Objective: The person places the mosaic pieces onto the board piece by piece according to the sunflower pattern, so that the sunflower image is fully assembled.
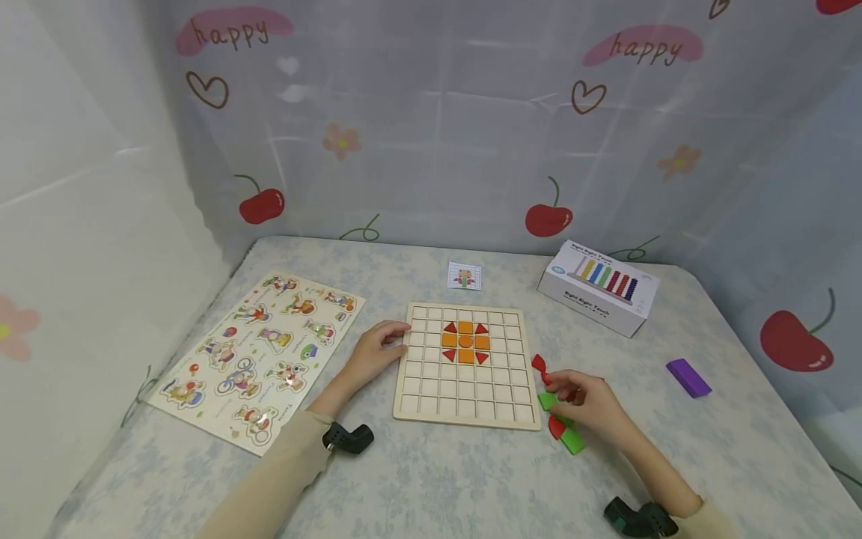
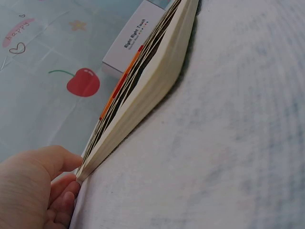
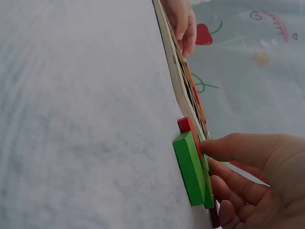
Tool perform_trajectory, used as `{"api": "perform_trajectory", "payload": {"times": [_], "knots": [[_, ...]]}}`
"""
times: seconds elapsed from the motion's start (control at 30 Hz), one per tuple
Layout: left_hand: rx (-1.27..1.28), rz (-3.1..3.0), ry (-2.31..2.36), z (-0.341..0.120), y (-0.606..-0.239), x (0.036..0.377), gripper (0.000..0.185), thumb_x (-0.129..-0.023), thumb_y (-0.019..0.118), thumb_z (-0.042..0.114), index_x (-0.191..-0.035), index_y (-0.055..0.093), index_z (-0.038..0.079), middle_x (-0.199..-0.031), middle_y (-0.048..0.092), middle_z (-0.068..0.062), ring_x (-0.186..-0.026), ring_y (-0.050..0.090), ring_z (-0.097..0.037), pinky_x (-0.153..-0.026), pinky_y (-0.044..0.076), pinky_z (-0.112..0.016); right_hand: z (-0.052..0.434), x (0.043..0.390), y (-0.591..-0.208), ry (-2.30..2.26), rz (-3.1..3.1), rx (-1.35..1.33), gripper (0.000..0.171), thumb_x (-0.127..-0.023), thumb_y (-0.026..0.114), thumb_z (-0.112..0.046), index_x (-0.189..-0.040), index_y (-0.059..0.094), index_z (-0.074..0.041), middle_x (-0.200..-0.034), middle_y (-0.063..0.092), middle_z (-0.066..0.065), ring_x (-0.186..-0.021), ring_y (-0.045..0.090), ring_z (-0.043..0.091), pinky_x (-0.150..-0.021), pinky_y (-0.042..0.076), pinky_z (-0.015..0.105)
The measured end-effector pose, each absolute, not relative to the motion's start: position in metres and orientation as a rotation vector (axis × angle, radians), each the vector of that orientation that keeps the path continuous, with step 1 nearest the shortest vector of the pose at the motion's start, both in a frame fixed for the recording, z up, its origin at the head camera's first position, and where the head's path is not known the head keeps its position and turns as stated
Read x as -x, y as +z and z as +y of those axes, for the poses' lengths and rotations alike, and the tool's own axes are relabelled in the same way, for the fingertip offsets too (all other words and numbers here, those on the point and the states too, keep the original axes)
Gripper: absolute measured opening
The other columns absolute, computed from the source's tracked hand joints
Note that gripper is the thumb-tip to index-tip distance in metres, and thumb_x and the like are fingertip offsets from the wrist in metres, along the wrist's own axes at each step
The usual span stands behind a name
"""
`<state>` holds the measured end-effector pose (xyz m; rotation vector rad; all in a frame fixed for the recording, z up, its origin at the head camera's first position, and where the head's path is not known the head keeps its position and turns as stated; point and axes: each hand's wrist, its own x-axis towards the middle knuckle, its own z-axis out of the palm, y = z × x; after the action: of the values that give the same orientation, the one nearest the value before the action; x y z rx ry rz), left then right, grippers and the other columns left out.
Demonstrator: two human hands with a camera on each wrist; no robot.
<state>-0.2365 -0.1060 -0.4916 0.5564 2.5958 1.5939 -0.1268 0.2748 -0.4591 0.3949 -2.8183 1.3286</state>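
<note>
the left hand is resting relaxed fingers against the left edge of the board on the surface. the right hand is bending its fingers over green pieces and red pieces beside the board's right edge; whether it is pinching one, i cannot tell. only the head view is showing the card, purple block and the cross of orange pieces; the right wrist view is revealing a green piece's thick side.

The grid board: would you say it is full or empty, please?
Partly filled: orange and red pieces sit in the upper middle of the grid board, and its bottom rows are bare.
</note>
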Motion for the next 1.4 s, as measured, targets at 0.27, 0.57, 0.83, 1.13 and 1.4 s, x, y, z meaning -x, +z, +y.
{"api": "perform_trajectory", "payload": {"times": [0.27,0.57,0.83,1.13,1.4], "knots": [[-0.554,2.591,1.590,-0.106,-0.492,0.236,0.038,-0.090,0.064,0.012,-0.128,0.060,0.010,-0.131,0.058,-0.008,-0.116,0.056,-0.024,-0.102,0.046,-0.042,0.274,0.126,-0.468,1.319,-2.840,-0.360,0.041,-0.076,0.077,-0.005,-0.116,0.065,-0.002,-0.096,0.071,0.009,-0.076,0.053,0.005,-0.060,0.045,0.017],[-0.545,2.577,1.590,-0.106,-0.492,0.236,0.038,-0.091,0.063,0.014,-0.129,0.059,0.011,-0.132,0.057,-0.006,-0.117,0.056,-0.022,-0.103,0.046,-0.041,0.273,0.124,-0.470,1.321,-2.743,-0.384,0.040,-0.076,0.079,-0.008,-0.114,0.066,-0.005,-0.092,0.069,0.006,-0.076,0.054,0.007,-0.061,0.045,0.017],[-0.529,2.589,1.610,-0.106,-0.494,0.236,0.038,-0.091,0.064,0.012,-0.128,0.060,0.010,-0.132,0.058,-0.006,-0.116,0.056,-0.022,-0.102,0.046,-0.041,0.254,0.135,-0.464,1.383,-2.713,-0.336,0.039,-0.077,0.077,-0.007,-0.114,0.065,-0.002,-0.092,0.067,0.010,-0.075,0.054,0.009,-0.062,0.047,0.017],[-0.557,2.600,1.591,-0.107,-0.495,0.236,0.039,-0.090,0.064,0.014,-0.129,0.060,0.010,-0.131,0.058,-0.007,-0.116,0.056,-0.023,-0.102,0.046,-0.041,0.195,0.158,-0.464,1.457,-2.751,-0.374,0.035,-0.077,0.077,-0.006,-0.110,0.066,-0.003,-0.089,0.067,0.008,-0.075,0.054,0.007,-0.064,0.049,0.018],[-0.566,2.606,1.589,-0.107,-0.498,0.239,0.038,-0.091,0.065,0.014,-0.128,0.060,0.012,-0.130,0.058,-0.006,-0.116,0.056,-0.022,-0.102,0.047,-0.041,0.163,0.169,-0.466,1.546,-2.726,-0.434,0.034,-0.077,0.075,0.000,-0.110,0.067,-0.002,-0.097,0.067,0.010,-0.078,0.055,0.012,-0.067,0.049,0.017]]}}
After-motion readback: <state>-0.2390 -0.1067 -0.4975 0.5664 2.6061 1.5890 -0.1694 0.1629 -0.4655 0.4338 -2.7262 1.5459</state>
